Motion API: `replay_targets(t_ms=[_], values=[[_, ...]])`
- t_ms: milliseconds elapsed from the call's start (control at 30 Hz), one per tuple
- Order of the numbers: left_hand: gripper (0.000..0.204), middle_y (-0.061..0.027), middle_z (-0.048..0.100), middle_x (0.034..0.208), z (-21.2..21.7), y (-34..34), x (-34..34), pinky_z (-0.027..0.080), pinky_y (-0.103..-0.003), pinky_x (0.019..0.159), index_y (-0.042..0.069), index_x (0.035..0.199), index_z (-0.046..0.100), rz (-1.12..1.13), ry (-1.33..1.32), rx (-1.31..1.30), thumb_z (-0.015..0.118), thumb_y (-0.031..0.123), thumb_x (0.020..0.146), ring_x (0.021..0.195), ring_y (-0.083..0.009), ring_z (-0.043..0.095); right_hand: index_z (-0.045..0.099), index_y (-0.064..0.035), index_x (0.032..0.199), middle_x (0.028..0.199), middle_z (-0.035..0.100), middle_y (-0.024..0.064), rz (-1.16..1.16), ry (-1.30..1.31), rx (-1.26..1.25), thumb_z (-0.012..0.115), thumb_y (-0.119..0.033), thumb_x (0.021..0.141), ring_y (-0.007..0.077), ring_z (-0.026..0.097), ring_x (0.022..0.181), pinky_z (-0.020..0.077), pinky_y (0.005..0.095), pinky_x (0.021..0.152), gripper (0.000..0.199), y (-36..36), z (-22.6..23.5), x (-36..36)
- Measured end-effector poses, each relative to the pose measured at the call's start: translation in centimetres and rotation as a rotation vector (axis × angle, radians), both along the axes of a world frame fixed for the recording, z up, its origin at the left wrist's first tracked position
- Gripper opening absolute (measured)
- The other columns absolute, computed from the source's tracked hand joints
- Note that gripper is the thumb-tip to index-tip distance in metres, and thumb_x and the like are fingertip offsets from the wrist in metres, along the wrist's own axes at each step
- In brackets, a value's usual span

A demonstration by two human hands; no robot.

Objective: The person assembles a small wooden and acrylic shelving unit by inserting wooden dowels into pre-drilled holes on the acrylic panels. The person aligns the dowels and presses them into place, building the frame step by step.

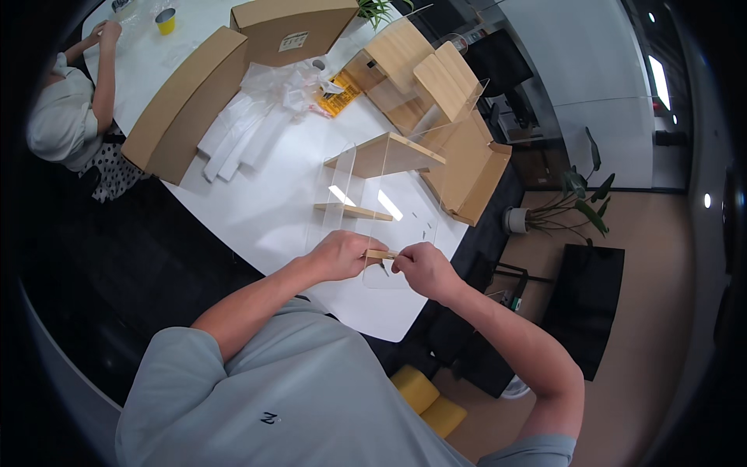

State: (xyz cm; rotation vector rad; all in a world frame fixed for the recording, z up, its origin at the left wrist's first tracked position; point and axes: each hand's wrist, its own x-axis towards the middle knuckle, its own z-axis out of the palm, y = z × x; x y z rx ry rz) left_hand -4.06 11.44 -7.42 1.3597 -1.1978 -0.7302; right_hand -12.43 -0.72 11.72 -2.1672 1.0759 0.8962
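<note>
Together, a thin wooden strip (380, 254) is pinched between the left hand (340, 254) and right hand (421, 267), fingers clamped on it, with clear shelving (366, 183) at twelve o'clock.

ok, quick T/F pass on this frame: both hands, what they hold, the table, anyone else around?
1. Both the left hand and right hand pinch a thin wooden strip. True.
2. The table is black. False: it is white.
3. A clear acrylic shelf with wooden boards stands just beyond the hands. True.
4. Nobody else is at the table. False: another person sits at the far left end.
5. The yellow cup stands beside the right hand. False: it stands at the far end.
</note>
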Motion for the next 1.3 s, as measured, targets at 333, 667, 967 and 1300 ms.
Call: replay_targets(t_ms=[333,667,967,1300], values=[[0.022,-0.013,0.08,0.099,0.2,0.0,-0.1,0.06,-0.046,0.077,0.014,0.117,0.081,0.007,0.009,-0.021,0.076,0.018,0.096,0.087,-0.037,0.075,0.067,-0.0025,0.096,0.077,0.07,0.0153,0.692,-0.178,-0.352,0.06,-0.015,0.1,0.0347,0.073,0.077,0.0566,0.049,0.064,0.015,-0.2,1.7,-2.0],[0.021,-0.0139,0.08,0.097,-0.1,-0.1,-0.2,0.061,-0.046,0.077,0.014,0.116,0.082,0.025,0.007,-0.016,0.076,0.022,0.097,0.087,-0.0381,0.075,0.064,-0.0066,0.093,0.082,0.065,0.0078,1.099,-0.29,-0.433,0.064,-0.012,0.092,0.0274,0.067,0.08,0.057,0.0414,0.068,0.006,-1.6,0.4,-2.5],[0.022,-0.0137,0.08,0.099,0.0,-0.1,-0.3,0.061,-0.046,0.078,0.014,0.117,0.081,0.02,0.008,-0.004,0.077,0.022,0.097,0.089,-0.0377,0.076,0.068,-0.0023,0.095,0.079,0.069,0.0123,1.093,-0.133,-0.428,0.063,-0.016,0.097,0.0278,0.072,0.076,0.0575,0.0425,0.071,0.014,-0.9,-0.1,-2.0],[0.023,-0.0128,0.08,0.097,0.2,0.1,0.1,0.06,-0.046,0.077,0.015,0.118,0.081,0.004,0.006,-0.005,0.076,0.018,0.096,0.087,-0.0371,0.075,0.074,-0.0004,0.097,0.082,0.075,0.0217,0.392,-0.055,-0.25,0.06,-0.017,0.104,0.0415,0.073,0.077,0.0583,0.0489,0.071,0.022,0.4,1.0,-0.7]])
